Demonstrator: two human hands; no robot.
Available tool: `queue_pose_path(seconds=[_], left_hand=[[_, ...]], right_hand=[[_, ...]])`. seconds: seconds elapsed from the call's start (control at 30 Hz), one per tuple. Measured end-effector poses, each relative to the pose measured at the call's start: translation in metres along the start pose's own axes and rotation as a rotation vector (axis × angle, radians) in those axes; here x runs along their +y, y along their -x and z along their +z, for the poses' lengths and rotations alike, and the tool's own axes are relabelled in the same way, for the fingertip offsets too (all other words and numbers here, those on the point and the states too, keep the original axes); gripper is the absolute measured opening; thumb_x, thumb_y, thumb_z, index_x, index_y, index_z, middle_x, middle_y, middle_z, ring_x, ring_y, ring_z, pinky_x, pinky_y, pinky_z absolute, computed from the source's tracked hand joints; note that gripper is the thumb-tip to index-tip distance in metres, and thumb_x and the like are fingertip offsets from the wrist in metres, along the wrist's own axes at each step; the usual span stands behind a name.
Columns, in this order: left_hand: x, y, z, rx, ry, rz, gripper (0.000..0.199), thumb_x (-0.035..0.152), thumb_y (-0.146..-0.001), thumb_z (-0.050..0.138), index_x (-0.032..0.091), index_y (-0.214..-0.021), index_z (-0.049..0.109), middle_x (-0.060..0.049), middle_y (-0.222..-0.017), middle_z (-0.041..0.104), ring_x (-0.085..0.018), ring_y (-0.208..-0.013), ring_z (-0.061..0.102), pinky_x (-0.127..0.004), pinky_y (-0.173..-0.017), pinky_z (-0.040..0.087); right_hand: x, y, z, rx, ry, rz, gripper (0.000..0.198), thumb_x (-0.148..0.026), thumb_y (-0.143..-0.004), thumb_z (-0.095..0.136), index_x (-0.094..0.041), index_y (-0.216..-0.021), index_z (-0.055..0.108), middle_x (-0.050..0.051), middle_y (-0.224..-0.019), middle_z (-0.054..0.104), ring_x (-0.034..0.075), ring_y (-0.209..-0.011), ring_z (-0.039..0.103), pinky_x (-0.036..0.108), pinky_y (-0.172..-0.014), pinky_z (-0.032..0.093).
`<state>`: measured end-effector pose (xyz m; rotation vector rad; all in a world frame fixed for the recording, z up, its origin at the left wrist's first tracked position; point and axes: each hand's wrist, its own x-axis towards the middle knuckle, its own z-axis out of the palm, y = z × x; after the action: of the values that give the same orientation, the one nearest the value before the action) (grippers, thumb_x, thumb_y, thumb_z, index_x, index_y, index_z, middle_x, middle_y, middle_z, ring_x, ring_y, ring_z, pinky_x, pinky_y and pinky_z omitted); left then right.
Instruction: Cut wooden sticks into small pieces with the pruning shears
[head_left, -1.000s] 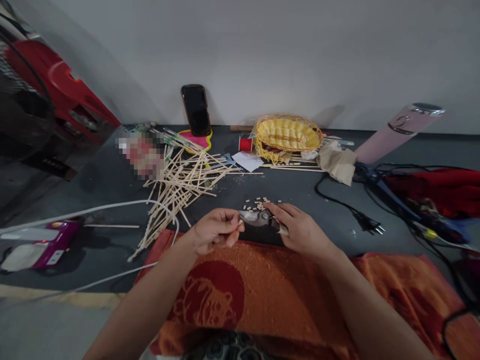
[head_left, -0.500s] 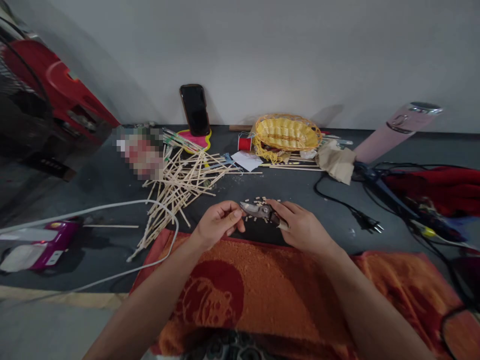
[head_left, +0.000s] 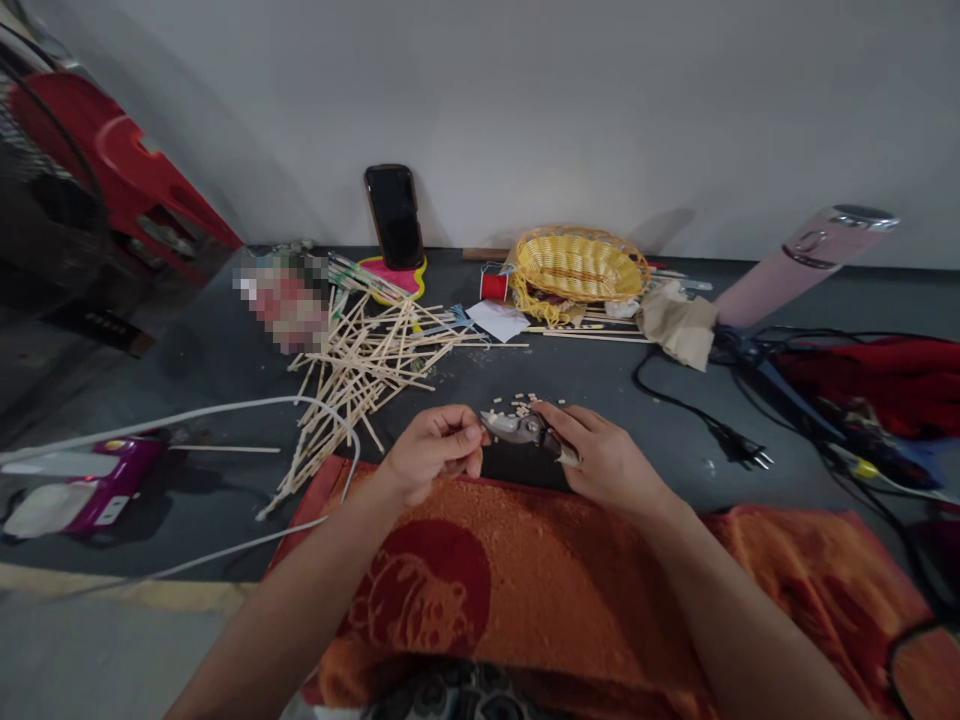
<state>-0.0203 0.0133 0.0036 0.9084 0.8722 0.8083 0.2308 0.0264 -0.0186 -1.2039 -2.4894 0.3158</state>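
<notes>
Shears [head_left: 517,428] in the right hand [head_left: 611,455], little wood bits [head_left: 523,408] on the bench [head_left: 600,385]

So, head cam view: the right hand is wrapped around the handles of the shears, and the metal blades point over toward the left hand [head_left: 435,450]. That one has its thumb and fingers pinched together right by the blade tip; can't tell what, if anything, sits between them. The wood bits are scattered on the dark bench just past the shears, pretty much in the middle.

Off to the left there's a messy heap of wooden sticks [head_left: 367,355], crisscrossed every which way. An orange towel [head_left: 555,570] with a round red patch lies below the hands, under the forearms.

Farther back, a phone [head_left: 395,217] is propped upright near the wall [head_left: 480,120]. To its right come a red thread spool [head_left: 493,288], a piece of white paper [head_left: 498,321] and a yellow woven basket [head_left: 581,265]. Way over right is a pink bottle [head_left: 780,275], with a black plug [head_left: 739,447] lying nearer the front.
</notes>
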Motion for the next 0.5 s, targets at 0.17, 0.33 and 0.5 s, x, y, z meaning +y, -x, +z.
queue_pose_path(seconds=[0.17,0.33,0.5], left_hand=[[0.006,0.002,-0.007,-0.153,0.119,-0.146,0.031,0.040,-0.074,0.072,0.014,-0.071,0.056,0.000,-0.048,0.059,-0.002,-0.032,0.025,-0.017,-0.034,0.008],[0.004,0.000,-0.011,-0.247,0.168,-0.219,0.032,0.040,-0.069,0.076,0.013,-0.070,0.058,-0.002,-0.046,0.060,-0.003,-0.031,0.029,-0.017,-0.033,0.008],[0.002,0.000,-0.013,-0.280,0.158,-0.252,0.031,0.041,-0.073,0.072,0.012,-0.071,0.060,-0.003,-0.045,0.061,-0.002,-0.029,0.026,-0.017,-0.032,0.009]], right_hand=[[0.000,0.001,-0.003,-0.005,-0.019,-0.041,0.060,-0.012,-0.083,0.049,-0.021,-0.141,0.040,0.012,-0.116,0.062,0.024,-0.106,0.059,0.039,-0.090,0.051],[0.003,0.001,-0.002,0.002,-0.009,-0.091,0.067,-0.008,-0.078,0.050,-0.023,-0.142,0.037,0.011,-0.123,0.058,0.024,-0.109,0.057,0.040,-0.093,0.050],[0.005,0.000,-0.002,-0.026,-0.042,-0.082,0.070,-0.006,-0.074,0.050,-0.023,-0.141,0.040,0.010,-0.122,0.059,0.023,-0.109,0.056,0.040,-0.093,0.049]])
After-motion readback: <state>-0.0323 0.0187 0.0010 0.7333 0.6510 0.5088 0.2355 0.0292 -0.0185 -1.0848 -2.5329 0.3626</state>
